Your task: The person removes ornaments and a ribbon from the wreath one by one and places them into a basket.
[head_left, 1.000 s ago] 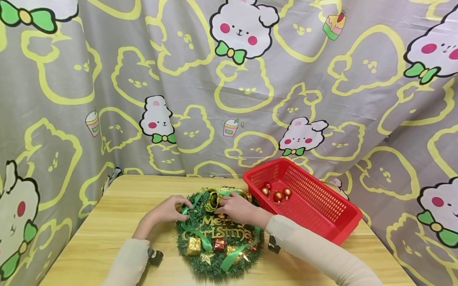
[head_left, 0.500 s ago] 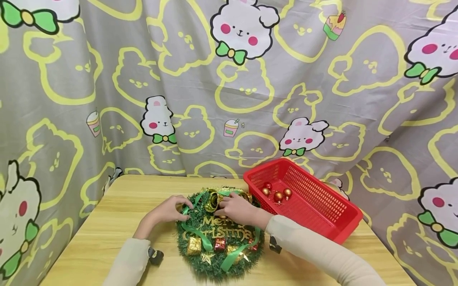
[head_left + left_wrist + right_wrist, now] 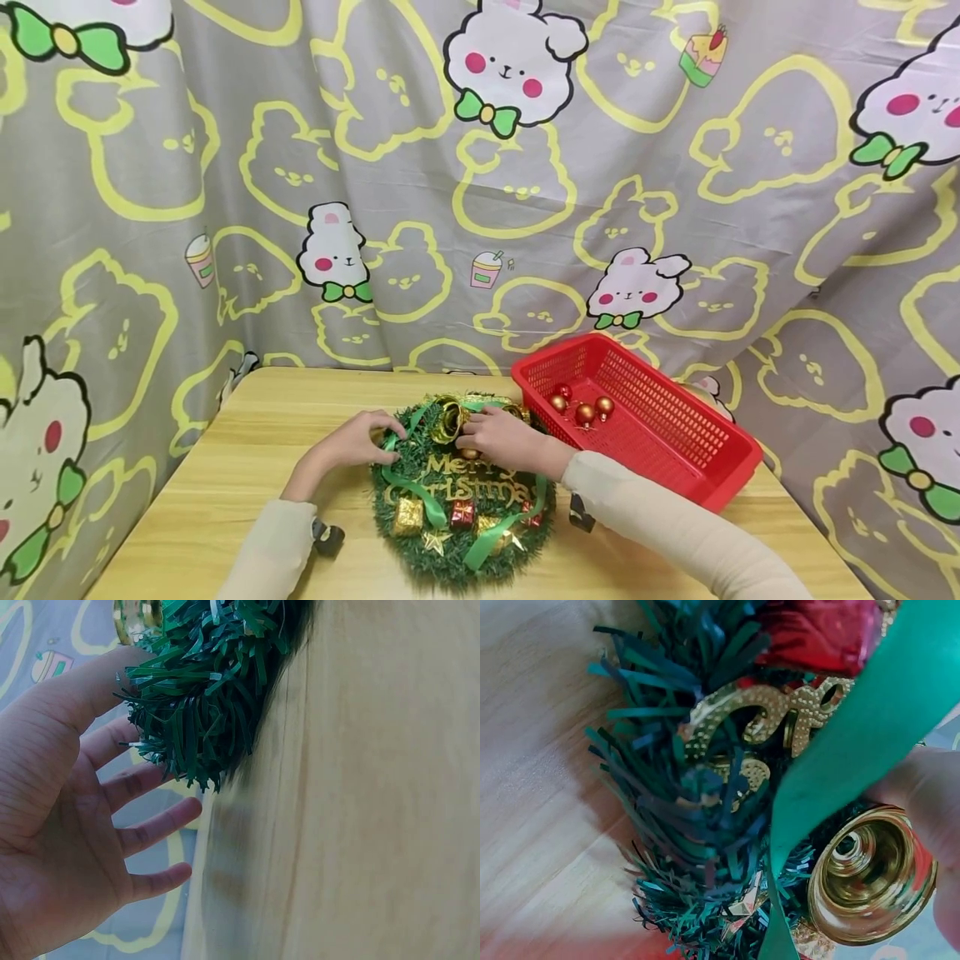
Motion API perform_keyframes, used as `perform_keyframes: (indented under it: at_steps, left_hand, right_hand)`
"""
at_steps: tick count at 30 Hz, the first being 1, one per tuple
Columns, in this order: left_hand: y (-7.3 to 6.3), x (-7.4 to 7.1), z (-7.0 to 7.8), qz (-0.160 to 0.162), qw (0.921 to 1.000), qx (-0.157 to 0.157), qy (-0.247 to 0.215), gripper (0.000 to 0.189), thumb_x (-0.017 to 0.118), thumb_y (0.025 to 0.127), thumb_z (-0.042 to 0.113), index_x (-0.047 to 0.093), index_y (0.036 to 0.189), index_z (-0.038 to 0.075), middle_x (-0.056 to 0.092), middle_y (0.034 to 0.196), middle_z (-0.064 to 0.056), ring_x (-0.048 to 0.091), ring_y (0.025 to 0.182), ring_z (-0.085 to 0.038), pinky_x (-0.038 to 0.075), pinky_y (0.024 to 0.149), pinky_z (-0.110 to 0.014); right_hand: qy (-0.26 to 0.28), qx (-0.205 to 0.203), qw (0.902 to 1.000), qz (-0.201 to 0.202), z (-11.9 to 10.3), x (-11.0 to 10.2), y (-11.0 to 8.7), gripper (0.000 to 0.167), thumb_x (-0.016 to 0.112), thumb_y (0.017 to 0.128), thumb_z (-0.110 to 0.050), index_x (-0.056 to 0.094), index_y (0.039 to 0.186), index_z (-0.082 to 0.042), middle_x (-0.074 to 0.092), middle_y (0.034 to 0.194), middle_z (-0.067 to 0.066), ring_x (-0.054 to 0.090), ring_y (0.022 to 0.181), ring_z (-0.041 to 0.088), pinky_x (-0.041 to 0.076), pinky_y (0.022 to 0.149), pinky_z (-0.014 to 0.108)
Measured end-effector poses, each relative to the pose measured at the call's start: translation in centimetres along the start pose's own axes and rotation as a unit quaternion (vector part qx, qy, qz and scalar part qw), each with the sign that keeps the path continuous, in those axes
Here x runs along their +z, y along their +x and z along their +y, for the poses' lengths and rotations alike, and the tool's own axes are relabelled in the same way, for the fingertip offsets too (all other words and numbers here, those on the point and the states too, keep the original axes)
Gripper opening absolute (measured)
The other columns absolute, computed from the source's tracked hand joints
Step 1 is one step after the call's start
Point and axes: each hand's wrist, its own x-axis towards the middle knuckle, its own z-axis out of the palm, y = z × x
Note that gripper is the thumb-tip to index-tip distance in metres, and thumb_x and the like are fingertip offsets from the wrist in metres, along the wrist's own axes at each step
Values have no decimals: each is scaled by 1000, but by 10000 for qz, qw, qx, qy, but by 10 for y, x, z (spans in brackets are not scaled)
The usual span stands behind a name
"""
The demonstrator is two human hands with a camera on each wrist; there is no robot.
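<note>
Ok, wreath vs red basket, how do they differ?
Shape: the wreath is round and bushy; the basket is oblong with perforated walls.
Colour: the wreath is mostly green; the basket is red.
Contents: the wreath carries trim such as a green ribbon; the basket holds loose baubles.
Hands: both are at the wreath, neither is in the basket.
Shared: both sit on the table.

Cartoon-print cloth (image 3: pixel 420 192) round a wooden table (image 3: pixel 202 508) makes a curtained nook.
</note>
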Motion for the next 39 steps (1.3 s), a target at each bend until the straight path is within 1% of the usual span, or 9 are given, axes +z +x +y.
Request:
perform_keyframes:
  at_steps: [6,9,17,22,25,28,34,39]
  left_hand:
    - [1,1,0,18,10000,-2,-25,28,80,83,18,73,110,14,64,122,-12,57,120,-40,46,104,-65]
    - [2,1,-2,23,10000,-29,-15,28,80,83,19,73,110,15,64,122,-12,57,121,-40,46,104,-66]
    - [2,1,-3,9,10000,-40,-10,27,81,84,19,73,109,16,65,123,-11,56,122,-42,45,104,-66]
    - [2,1,-2,11,10000,-36,-25,28,82,83,19,73,110,15,65,122,-11,56,121,-42,45,104,-67]
    - [3,1,-2,-4,10000,-42,-11,28,82,83,19,73,110,16,65,122,-10,57,121,-41,46,104,-66]
    - [3,1,-2,-5,10000,-35,4,28,81,83,19,73,110,16,65,120,-9,58,118,-38,47,103,-65]
    - [3,0,0,17,10000,-13,6,29,81,83,17,73,110,14,65,118,-9,58,115,-34,48,102,-63]
    - [3,1,-1,4,10000,-22,21,29,82,82,16,73,109,14,65,116,-8,59,114,-33,48,103,-64]
  right_hand:
    - [447,35,9989,127,3,0,-3,35,79,89,-17,70,123,-24,72,112,-7,66,107,10,52,100,33]
    - [621,53,9980,124,4,-1,-3,36,79,89,-16,70,123,-23,72,113,-6,67,108,11,52,101,34]
    - [717,150,9973,13,5,-5,-5,39,80,89,-20,69,126,-21,73,119,-5,68,110,12,52,102,35]
    - [959,242,9951,39,6,-7,-6,37,80,88,-18,70,124,-18,74,117,-3,69,108,14,52,105,37]
    - [1201,278,9922,174,7,-8,-6,35,81,86,-14,71,119,-17,74,112,-2,69,105,15,53,103,36]
    - [1367,311,9892,417,9,-9,-7,35,83,82,-11,72,115,-16,73,108,-1,69,102,16,55,99,35]
    - [1422,349,9852,888,12,-9,-9,38,84,78,-7,72,114,-13,72,107,1,69,101,17,57,94,32]
    - [1511,409,9820,1060,12,-14,-11,40,85,76,-6,71,112,-11,72,105,2,69,99,17,59,91,31]
